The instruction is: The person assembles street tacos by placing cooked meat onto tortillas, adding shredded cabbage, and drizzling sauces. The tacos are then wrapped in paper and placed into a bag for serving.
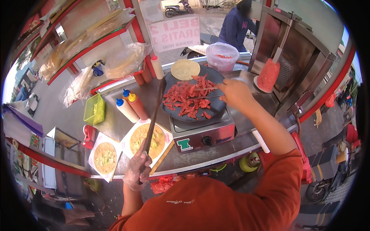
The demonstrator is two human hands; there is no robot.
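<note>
My left hand (138,169), in a clear plastic glove, grips a long dark bar-like tool (153,123); its far end reaches the griddle's left edge. My bare right hand (236,94) is closed round thin metal tongs (206,89), their tips in the chopped red meat (189,96). The meat is heaped on a round black griddle (177,112) over a steel gas stove (204,134). A flatbread (185,69) lies at the griddle's far edge. Left of the stove, two topped flatbreads (147,140) (105,158) with shredded greens rest on white paper.
Sauce bottles (137,104) and a green basket (94,109) stand at the left. Behind the griddle is a bag-lined bucket (222,57). A vertical meat spit (268,75) occupies the right. Bagged flatbreads (125,59) fill left shelves. A person (235,29) is beyond the counter.
</note>
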